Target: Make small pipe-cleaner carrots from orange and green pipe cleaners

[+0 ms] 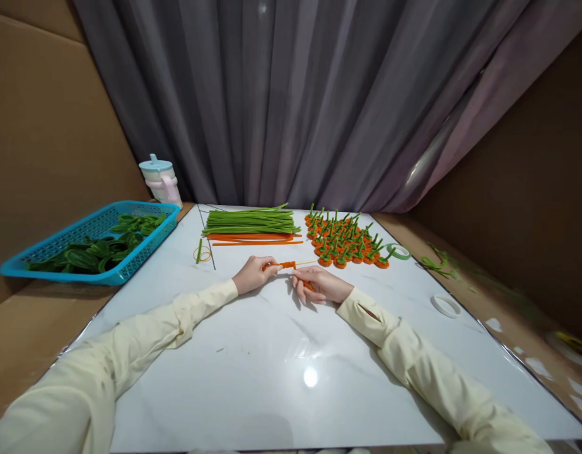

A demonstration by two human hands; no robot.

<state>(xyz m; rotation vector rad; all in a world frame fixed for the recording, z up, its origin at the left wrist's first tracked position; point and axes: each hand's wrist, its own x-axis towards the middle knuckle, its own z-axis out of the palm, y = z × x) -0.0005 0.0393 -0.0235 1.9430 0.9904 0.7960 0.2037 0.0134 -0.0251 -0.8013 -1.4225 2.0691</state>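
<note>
Left hand (255, 274) pinching a thin stick (306, 262) wrapped in orange pipe cleaner (287, 265), right hand (321, 285) gripping its trailing length, green pipe cleaners (250, 222) piled beyond on white table (253, 391)

Passable across the near table (215, 391) — blocked ahead by green stems (250, 222) and orange-and-green pieces (342, 239), leftward by the blue basket (134, 263).

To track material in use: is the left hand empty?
No, the left hand pinches an orange fuzzy piece in its fingertips.
</note>
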